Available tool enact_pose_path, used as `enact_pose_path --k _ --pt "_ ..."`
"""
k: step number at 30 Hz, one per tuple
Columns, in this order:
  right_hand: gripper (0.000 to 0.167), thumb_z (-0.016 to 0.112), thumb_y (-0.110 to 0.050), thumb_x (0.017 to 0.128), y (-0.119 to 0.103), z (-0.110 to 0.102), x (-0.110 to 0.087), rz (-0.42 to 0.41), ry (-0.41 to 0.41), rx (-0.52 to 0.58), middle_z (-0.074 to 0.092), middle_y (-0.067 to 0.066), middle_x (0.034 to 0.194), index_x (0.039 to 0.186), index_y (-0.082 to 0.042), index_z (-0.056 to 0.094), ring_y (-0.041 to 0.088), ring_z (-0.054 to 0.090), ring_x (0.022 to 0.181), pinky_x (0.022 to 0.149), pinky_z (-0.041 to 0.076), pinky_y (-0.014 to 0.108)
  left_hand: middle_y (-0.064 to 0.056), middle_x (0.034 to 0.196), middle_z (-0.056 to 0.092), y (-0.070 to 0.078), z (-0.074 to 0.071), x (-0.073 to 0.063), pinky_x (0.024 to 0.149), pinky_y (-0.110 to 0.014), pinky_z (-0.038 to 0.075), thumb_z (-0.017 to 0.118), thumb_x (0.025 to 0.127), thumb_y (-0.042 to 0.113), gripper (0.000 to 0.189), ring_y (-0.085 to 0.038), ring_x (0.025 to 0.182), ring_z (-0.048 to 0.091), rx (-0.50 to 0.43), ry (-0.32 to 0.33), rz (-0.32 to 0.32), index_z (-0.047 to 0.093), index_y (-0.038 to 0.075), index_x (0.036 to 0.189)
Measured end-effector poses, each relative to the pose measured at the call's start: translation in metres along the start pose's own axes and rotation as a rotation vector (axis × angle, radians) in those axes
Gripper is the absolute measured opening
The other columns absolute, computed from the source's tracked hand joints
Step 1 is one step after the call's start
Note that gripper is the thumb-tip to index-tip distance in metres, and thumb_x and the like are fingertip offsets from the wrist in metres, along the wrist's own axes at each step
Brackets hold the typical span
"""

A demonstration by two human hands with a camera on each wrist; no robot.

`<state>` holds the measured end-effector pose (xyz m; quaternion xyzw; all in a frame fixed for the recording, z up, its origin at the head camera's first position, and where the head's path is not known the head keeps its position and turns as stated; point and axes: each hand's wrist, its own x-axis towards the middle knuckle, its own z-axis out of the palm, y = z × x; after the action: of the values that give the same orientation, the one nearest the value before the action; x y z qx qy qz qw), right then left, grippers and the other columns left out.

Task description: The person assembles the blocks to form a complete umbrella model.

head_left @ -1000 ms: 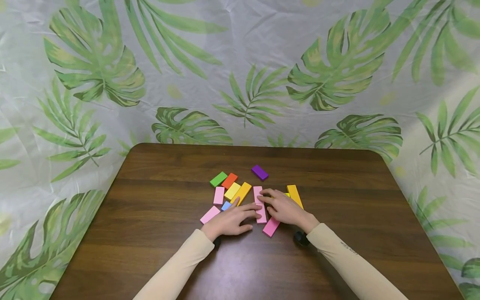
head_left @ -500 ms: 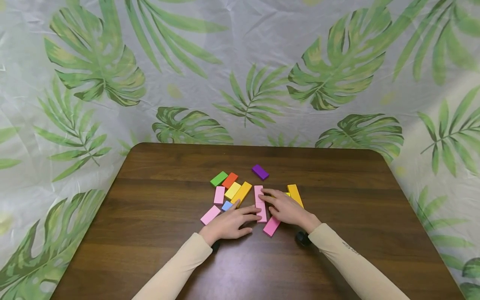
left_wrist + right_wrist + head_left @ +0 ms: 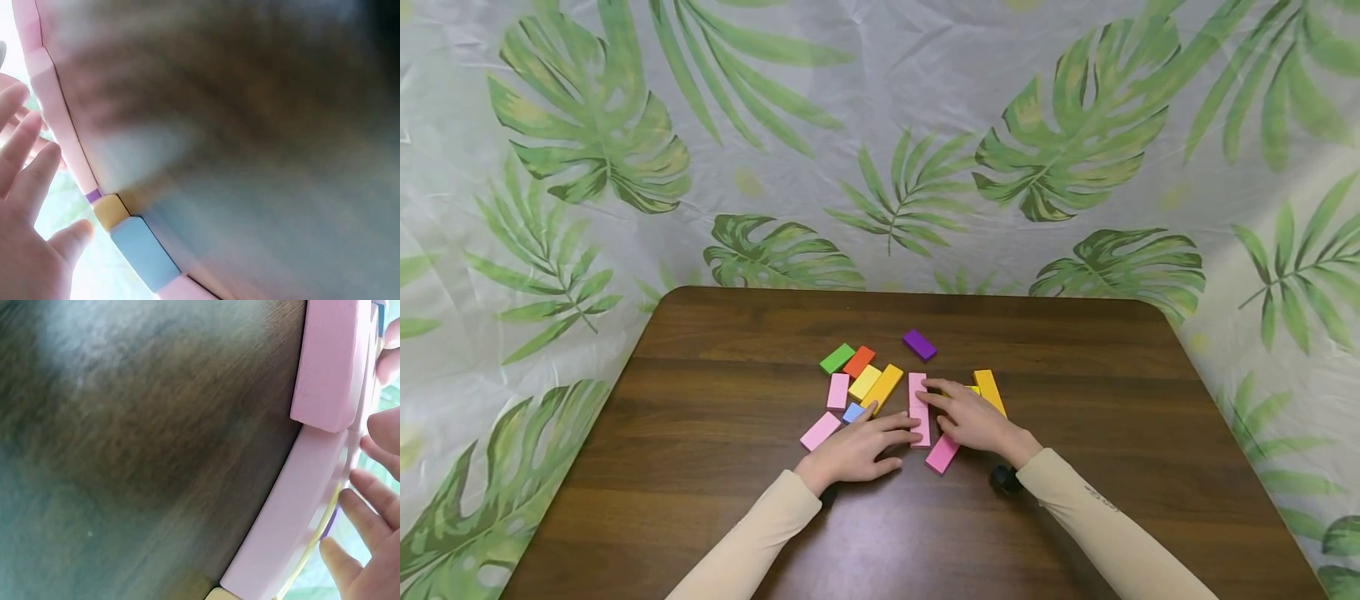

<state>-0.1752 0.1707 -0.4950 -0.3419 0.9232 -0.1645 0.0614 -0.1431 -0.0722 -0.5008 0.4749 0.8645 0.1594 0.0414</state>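
Two light pink blocks lie end to end in a line at the middle of the head view, the far pink block [image 3: 917, 387] and the near pink block [image 3: 919, 432]. My left hand [image 3: 853, 450] has its fingers outstretched, with fingertips over the left side of the near block. From the other side, my right hand [image 3: 976, 419] rests its fingertips at the right edge of the far block. A darker pink block [image 3: 943, 455] lies partly beneath the right hand. Both hands show with spread fingers in the wrist views, beside the pink blocks [image 3: 59, 112].
Left of the pair lie green [image 3: 837, 358], red [image 3: 859, 362], yellow [image 3: 866, 382], orange [image 3: 883, 387], blue [image 3: 853, 413] and two more pink blocks. A purple block [image 3: 919, 344] sits farther back. Another orange block [image 3: 989, 392] and a mostly hidden yellow one lie right.
The two light pink blocks have turned slightly into a straighter line. My left hand has shifted a little down and left, while the right hand has barely moved.
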Motion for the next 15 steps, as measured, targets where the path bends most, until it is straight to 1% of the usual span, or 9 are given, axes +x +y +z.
enact_pose_path --k 4,9,15 --pt "0.048 0.061 -0.008 0.090 0.001 -0.002 -0.001 -0.023 0.019 0.013 0.043 0.015 0.144 0.137 -0.006 0.053 0.035 0.041 0.130 0.104 0.034 0.052 0.000 0.144 0.047 0.008 0.001 -0.001 0.109 -0.057 0.020 0.061 0.094 0.027 0.045 -0.018 0.138 0.032 -0.014 -0.019 0.014 0.055 0.018 0.137" --pt "0.047 0.060 -0.007 0.090 0.002 -0.004 -0.003 -0.049 0.020 0.026 0.042 0.014 0.145 0.137 -0.006 0.053 0.034 0.040 0.131 0.105 0.032 0.052 0.005 0.147 0.042 0.018 0.006 0.000 0.109 -0.059 0.017 0.058 0.095 0.029 0.044 -0.018 0.140 0.027 0.015 -0.066 0.054 0.054 0.020 0.138" --pt "0.046 0.058 -0.004 0.089 0.004 -0.006 -0.004 -0.088 0.012 0.034 0.044 0.013 0.144 0.135 -0.006 0.056 0.032 0.038 0.133 0.106 0.030 0.051 0.009 0.147 0.041 0.025 0.008 0.000 0.109 -0.060 0.015 0.057 0.095 0.029 0.044 -0.018 0.141 0.025 0.039 -0.092 0.056 0.054 0.022 0.138"
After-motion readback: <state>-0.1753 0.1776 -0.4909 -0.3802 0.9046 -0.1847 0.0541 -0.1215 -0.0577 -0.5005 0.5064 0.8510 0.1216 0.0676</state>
